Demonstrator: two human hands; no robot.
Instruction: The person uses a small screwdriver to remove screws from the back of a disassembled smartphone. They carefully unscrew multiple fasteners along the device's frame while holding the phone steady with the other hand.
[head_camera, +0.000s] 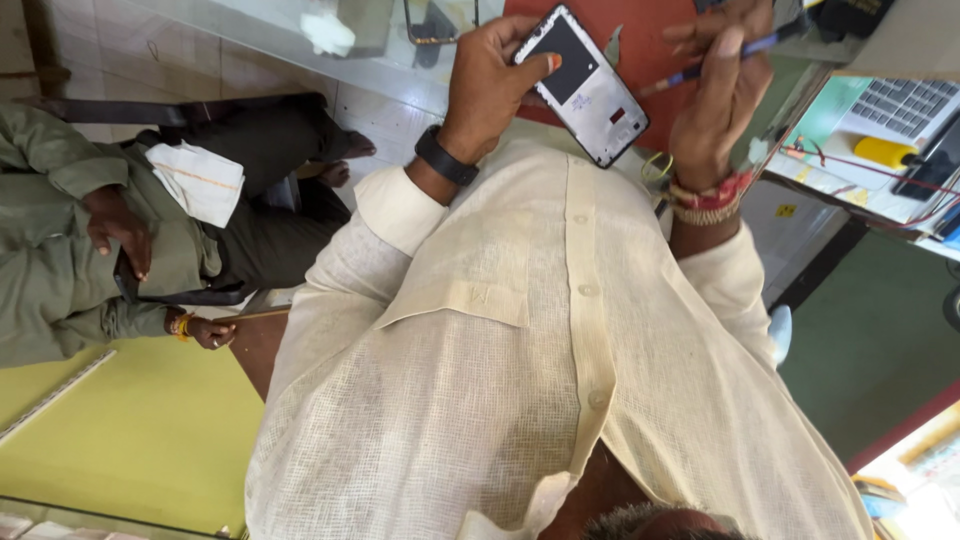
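My left hand (487, 85), with a black band on its wrist, grips a phone (585, 88) by its edge. The phone has a white frame and a dark inner panel, and it is tilted in the air over a red mat (640, 30). My right hand (715, 95), with red and beige threads around its wrist, pinches a thin blue tool (750, 45) just right of the phone. The tool's tip points toward the phone's upper edge. My cream shirt (520, 350) fills the lower middle of the view.
A person in olive green clothes (60, 250) sits at the left with a white cloth (200, 180) on the lap. A glass counter (300, 40) runs along the top. At the right lie a keyboard (900, 105), a yellow object (885, 152) and red wires (860, 165).
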